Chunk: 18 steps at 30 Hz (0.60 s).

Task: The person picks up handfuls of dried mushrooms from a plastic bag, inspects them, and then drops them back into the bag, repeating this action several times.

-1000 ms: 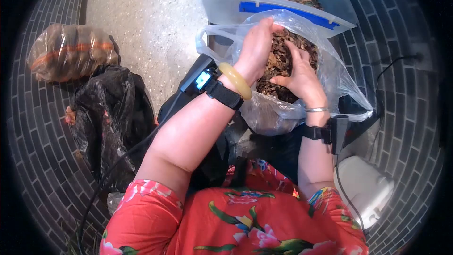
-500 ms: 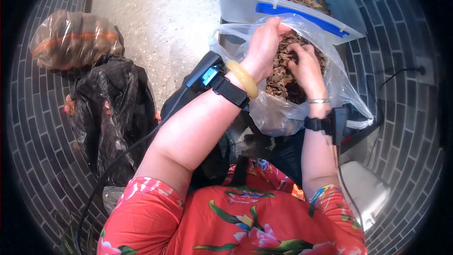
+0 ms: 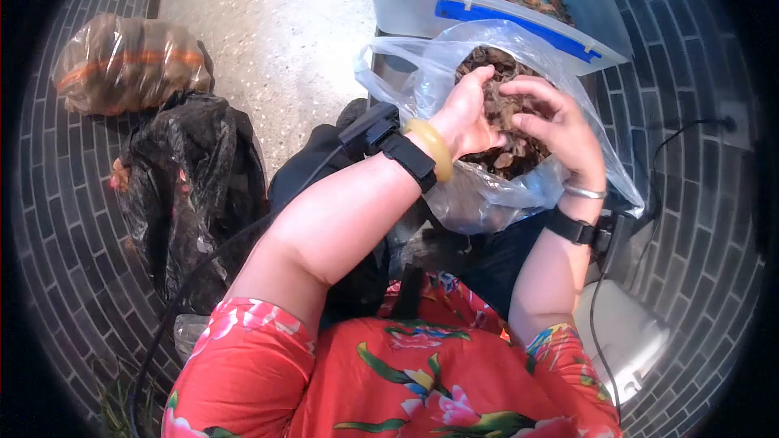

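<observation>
A clear plastic bag point(image 3: 487, 203) stands in front of me, its mouth spread wide. Inside lies a heap of brown, dry, crumpled pieces point(image 3: 487, 61), like dried leaves or bark. Over the left part of the heap, my left hand point(image 3: 469, 118) is open, palm turned inward and fingers extended. Opposite it, my right hand point(image 3: 561, 123) hovers with curved fingers, thumb and forefinger apart. Brown pieces show between the two hands; none is clearly gripped. Beyond the bag is a translucent plastic bin point(image 3: 406, 4) with a blue latch, holding similar brown pieces.
To my left lie a clear bundle with an orange band point(image 3: 130, 65) and a crumpled black plastic bag point(image 3: 191, 195). A whitish container point(image 3: 621, 341) sits low at right. A dark cable point(image 3: 686, 126) runs by the right brick wall.
My left hand has let go of the bag's rim and moved down over the brown pieces. My right hand has drawn back to the right, out of the heap, its fingers opening.
</observation>
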Available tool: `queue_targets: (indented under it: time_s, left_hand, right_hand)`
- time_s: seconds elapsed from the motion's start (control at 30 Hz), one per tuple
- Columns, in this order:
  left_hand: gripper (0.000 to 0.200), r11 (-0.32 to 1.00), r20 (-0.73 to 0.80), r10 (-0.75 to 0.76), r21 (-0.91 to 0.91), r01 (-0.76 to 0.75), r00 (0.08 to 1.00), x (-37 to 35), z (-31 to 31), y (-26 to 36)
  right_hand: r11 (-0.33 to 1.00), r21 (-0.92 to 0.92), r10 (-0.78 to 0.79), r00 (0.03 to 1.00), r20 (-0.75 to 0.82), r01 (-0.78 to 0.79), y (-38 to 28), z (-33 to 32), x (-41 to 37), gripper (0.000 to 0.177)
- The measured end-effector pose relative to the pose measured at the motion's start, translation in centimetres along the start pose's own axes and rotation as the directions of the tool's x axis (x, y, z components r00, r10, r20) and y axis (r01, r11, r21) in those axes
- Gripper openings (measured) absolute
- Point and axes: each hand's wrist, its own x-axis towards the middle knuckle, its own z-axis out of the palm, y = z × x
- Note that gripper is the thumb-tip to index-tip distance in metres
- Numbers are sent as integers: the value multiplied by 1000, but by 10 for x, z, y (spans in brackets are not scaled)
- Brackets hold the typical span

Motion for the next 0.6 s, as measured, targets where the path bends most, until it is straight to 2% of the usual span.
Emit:
queue_targets:
  time_s: [0.03,0.07,0.1,0.17,0.2,0.27,0.37,0.6]
  left_hand:
    - [44,1000,112,-15,-12,16,994,2,-1,-1]
    - [46,997,25,-15,77,13,1000,3,-2,-3]
    - [46,996,28,-21,83,19,999,4,-3,-4]
    - [50,997,138,-58,59,51,989,6,-5,-6]
    - [52,998,178,-49,48,41,983,5,-3,-7]
    - [53,998,204,-59,43,51,977,2,0,-7]
    - [54,998,244,-57,32,51,968,3,1,-8]
    - [57,996,365,-88,7,91,927,2,2,-8]
  right_hand:
    - [996,76,46,997,57,-50,-6,-5,-4,35]
    - [991,100,88,996,35,-91,-10,-12,-7,34]
    - [999,-28,20,999,-35,-21,-9,-19,-9,30]
    - [998,62,9,989,-150,1,9,-32,-10,28]
    - [998,62,8,987,-160,2,12,-35,-10,28]
    - [990,111,109,962,-250,-83,14,-36,-10,28]
    - [988,157,29,977,-213,6,10,-33,-10,28]
    - [957,287,25,983,-180,29,9,-29,-4,33]
